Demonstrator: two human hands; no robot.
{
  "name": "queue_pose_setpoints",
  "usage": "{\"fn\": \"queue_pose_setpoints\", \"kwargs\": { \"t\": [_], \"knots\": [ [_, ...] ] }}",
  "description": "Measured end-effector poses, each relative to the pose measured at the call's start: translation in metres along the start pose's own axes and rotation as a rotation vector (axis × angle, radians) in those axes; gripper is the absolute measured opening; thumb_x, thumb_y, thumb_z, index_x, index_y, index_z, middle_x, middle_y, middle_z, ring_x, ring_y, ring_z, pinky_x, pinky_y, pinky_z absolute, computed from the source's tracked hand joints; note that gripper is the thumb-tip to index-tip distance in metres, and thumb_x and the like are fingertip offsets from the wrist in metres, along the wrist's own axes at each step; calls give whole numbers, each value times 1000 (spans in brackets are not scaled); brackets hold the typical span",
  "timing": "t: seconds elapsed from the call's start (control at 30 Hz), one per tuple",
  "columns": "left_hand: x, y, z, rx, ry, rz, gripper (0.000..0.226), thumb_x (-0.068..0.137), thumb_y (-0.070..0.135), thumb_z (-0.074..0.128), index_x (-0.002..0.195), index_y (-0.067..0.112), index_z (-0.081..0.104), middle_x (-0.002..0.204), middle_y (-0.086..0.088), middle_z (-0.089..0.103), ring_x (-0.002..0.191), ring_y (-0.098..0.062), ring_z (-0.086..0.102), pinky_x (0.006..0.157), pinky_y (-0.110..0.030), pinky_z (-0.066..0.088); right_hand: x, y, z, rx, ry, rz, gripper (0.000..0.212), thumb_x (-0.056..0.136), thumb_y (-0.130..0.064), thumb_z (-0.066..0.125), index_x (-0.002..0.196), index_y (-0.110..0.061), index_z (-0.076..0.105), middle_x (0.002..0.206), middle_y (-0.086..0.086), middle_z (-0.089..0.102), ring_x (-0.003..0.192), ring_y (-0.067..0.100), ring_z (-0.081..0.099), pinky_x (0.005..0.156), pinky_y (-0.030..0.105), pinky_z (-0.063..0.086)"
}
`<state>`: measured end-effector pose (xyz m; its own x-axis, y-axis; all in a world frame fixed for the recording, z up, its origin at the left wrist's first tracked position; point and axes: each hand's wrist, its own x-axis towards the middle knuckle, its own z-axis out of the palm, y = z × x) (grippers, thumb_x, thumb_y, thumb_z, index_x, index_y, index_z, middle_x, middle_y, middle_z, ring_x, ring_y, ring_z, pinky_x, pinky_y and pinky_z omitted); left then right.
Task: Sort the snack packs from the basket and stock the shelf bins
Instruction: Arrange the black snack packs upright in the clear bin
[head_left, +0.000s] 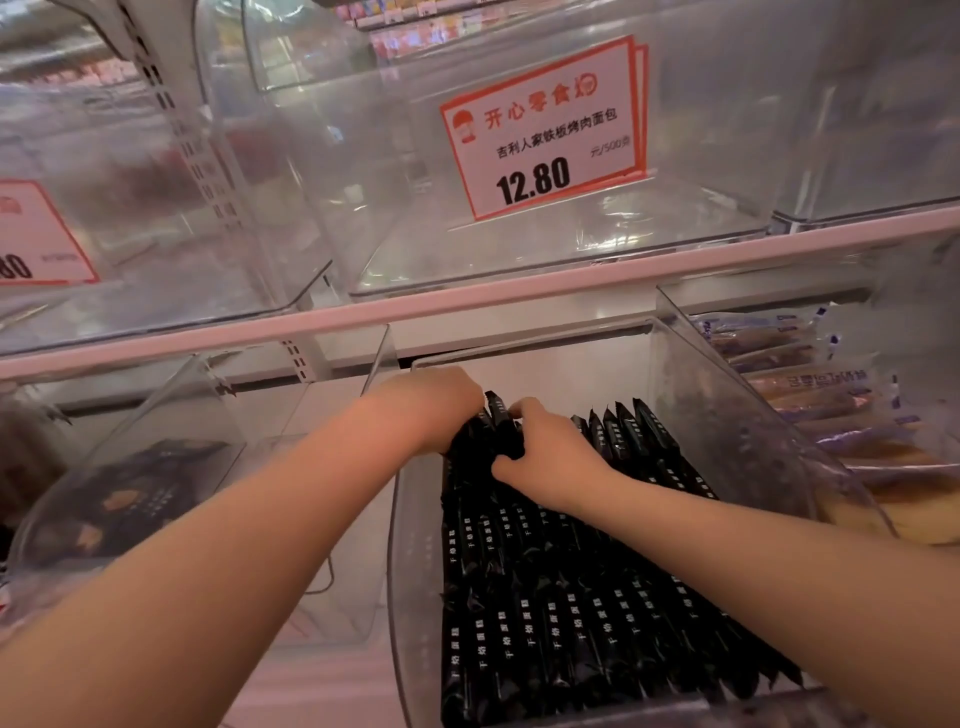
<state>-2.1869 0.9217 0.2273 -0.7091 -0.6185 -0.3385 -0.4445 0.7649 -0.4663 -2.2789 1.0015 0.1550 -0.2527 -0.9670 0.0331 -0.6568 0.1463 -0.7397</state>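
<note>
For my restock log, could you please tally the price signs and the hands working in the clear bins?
Price signs: 2, one reading 12.80, one cut off at the left edge
Hands on the black snack packs: 2, left hand, right hand
Total: 4

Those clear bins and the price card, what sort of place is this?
Most likely a snack shop or supermarket aisle. A red-bordered price card reading 12.80 stands in a clear shelf bin, and both hands, left hand and right hand, arrange rows of black snack packs in a lower bin.
</note>
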Motion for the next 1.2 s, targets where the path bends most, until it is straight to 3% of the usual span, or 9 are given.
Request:
{"fn": "queue_pose_setpoints", "kwargs": {
  "t": [0.17, 0.33, 0.43, 0.5, 0.7, 0.8, 0.97, 1.13, 1.2],
  "knots": [
    [-6, 1, -3, 73, -4, 12, 12, 89, 1, 50, 95, 8, 58, 67, 0, 35, 70, -20, 47, 64, -29, 40, -1, 3, 10, 3, 37, -38, 38, 89, -23, 55, 122, -8, 42, 100, 8, 60, 85, 21, 60, 73, 35, 53],
    [-14, 10, -7, 144, -7, 64, 26, 90, -3, 41, 71, 14, 33, 69, -2, 30, 59, -16, 37, 62, -30, 38, -4, 0, 22, 85, 96, -4, 33, 92, -21, 51, 122, -8, 45, 102, 9, 60, 79, 19, 58, 66, 30, 49],
    [-14, 13, -8, 137, -49, 43, 15, 91, -2, 41, 94, 8, 52, 72, -4, 35, 73, -21, 47, 67, -29, 40, -3, -5, 34, -2, 141, 38, 38, 94, -24, 48, 130, -12, 42, 122, 11, 54, 114, 27, 48, 92, 37, 45],
    [-16, 15, -7, 100, -68, -1, 23, 92, 1, 45, 113, 5, 53, 92, -9, 50, 89, -25, 56, 71, -29, 42, -3, -7, 36, -144, 115, 37, 44, 94, -28, 48, 135, -16, 38, 135, 10, 40, 127, 28, 33, 102, 38, 36],
    [-44, 18, -4, 84, 63, -79, 32, 92, 25, 50, 122, 15, 46, 109, -5, 56, 98, -24, 59, 60, -31, 40, -17, -4, -10, -209, -278, -91, 57, 89, -19, 57, 139, -11, 32, 131, 12, 49, 121, 29, 47, 102, 37, 40],
    [-68, 27, -11, 110, 192, -66, 32, 93, 35, 46, 122, 20, 47, 116, -1, 56, 105, -22, 57, 46, -26, 25, -41, -4, -33, -309, -308, -182, 57, 90, -19, 57, 140, -10, 32, 138, 10, 45, 125, 25, 45, 103, 30, 36],
    [-113, 58, -30, -29, 323, 19, 26, 95, 36, 41, 112, 21, 52, 110, 0, 58, 101, -23, 57, 52, -28, 35, -95, -10, -79, -381, -202, -278, 36, 93, -23, 53, 127, -12, 53, 127, 6, 58, 117, 21, 53, 94, 25, 38],
    [-158, 134, -40, -216, 601, 232, 20, 92, 35, 41, 97, 20, 54, 94, 0, 62, 90, -25, 61, 61, -30, 35, -184, 8, -123, -211, -51, -432, 15, 90, -21, 56, 101, -20, 67, 85, -12, 64, 73, -1, 54, 65, 15, 39],
    [-161, 173, -34, -200, 589, 321, 22, 92, 34, 40, 100, 19, 55, 95, -3, 63, 86, -28, 62, 58, -31, 36, -217, 30, -131, -181, -87, -413, 12, 89, -20, 58, 94, -21, 68, 75, -16, 62, 66, -1, 54, 63, 13, 39]
  ]
}}
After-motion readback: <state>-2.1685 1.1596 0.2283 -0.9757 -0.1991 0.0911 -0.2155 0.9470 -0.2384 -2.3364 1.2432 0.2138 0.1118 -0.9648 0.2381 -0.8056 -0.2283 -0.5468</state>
